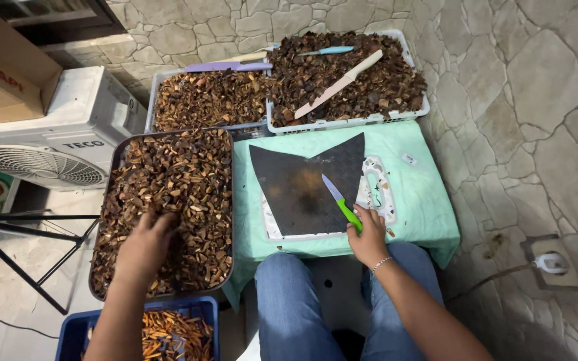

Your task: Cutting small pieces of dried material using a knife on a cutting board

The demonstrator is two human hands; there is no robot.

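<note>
Right grip (367, 235) pinching green knife (342, 202) over mint-covered table (416, 200); left grip (147, 244) spread in chips tray (118, 164).

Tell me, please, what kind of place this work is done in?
Probably an outdoor yard or patio of a home used for small food processing: irregular stone paving, an air-conditioner outdoor unit, and trays of brown chopped pieces beside a cloth-covered low table with a cutting board.
</note>
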